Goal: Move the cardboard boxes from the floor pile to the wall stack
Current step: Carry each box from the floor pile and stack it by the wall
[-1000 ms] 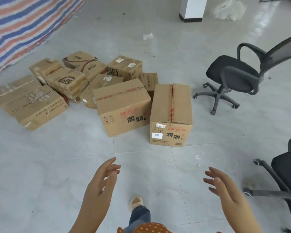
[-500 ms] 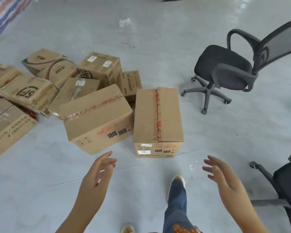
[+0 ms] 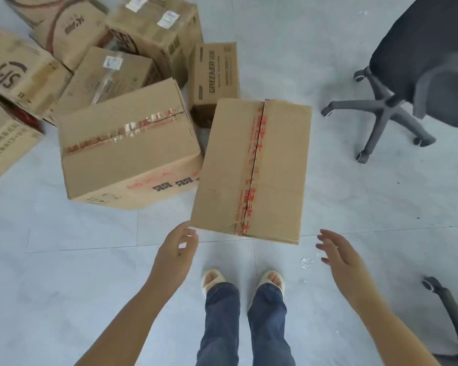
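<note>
Subject of this report is the tall brown cardboard box sealed along its top seam with red-printed tape (image 3: pixel 251 170), standing on the grey tiled floor (image 3: pixel 64 260) directly ahead of the person's feet and at the near edge of the floor pile. Just to its left, a second brown cardboard box with red tape (image 3: pixel 127 151) sits tilted, its near corner touching or almost touching the subject box; smaller printed cartons lie beyond both. A black office chair on a grey wheeled base (image 3: pixel 407 83) stands to the right of the subject box, apart from it. The left hand (image 3: pixel 177 249) is empty, fingers loosely spread, fingertips at the box's near left bottom corner; contact cannot be confirmed. The right hand (image 3: pixel 336 252) is empty and spread wide, just off the near right corner, not touching. Assessment: walls look stiff, seam closed, surface dry and matt, so slipping is unlikely. Weight cannot be read; size suggests bulk rather than fragility. Recommended hold: palms on opposite side walls low down, or fingers under the bottom edges, clear of the taped seam.
</note>
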Available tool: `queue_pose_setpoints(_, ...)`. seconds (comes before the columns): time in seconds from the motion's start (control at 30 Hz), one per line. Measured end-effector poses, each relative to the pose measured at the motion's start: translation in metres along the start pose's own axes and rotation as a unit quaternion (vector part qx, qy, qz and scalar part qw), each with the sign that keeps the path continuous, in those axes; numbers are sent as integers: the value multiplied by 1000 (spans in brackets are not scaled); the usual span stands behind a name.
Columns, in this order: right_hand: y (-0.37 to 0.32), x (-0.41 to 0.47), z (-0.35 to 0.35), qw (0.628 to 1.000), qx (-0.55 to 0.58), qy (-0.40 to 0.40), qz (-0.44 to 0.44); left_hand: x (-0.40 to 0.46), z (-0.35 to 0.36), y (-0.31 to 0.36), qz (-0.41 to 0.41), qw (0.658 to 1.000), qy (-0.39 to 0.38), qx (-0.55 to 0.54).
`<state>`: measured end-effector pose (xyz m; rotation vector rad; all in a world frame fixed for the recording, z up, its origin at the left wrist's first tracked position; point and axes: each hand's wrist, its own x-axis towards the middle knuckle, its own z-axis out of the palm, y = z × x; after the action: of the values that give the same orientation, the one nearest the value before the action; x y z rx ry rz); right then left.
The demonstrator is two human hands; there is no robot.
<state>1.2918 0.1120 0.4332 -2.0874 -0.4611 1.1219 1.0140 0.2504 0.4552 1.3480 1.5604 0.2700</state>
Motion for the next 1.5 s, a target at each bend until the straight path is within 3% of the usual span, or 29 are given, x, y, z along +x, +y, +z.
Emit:
queue_pose_setpoints(0.2,82,125,75,993,22,42,105,144,56,-73,-69,990,12,120)
queue_pose_setpoints(0.3,123,152,105,990,27,50,132,191,75,-110,-95,986,-17,136)
queue_pose_setpoints(0.53,167,163,119,977,139,66,147,220,82,-159,-204,972,-66,-95)
queue_pose_setpoints(0.73,136,129,86,982,120,32,145,170,75,-134,-197,974,-26,-108)
queue_pose_setpoints(0.93,81,51,38,976,143,62,153,88,39,-77,-200,967,5,-156)
queue_pose_setpoints(1.07,38,29,16,961,169,111,191,64,31,-39,-188,967,37,-171)
queue_pose_setpoints(1.17,11,44,11,946,155,128,254,72,37,-19,-226,957,64,-171)
queue_pose_setpoints(1.27,-11,72,8,935,172,99,294,94,35,-1,-271,944,41,-181)
queue_pose_setpoints(1.4,-24,96,-2,925,209,22,317,117,22,21,-363,910,-59,-190)
queue_pose_setpoints(1.5,-26,96,-3,925,193,12,328,115,20,24,-371,906,-61,-194)
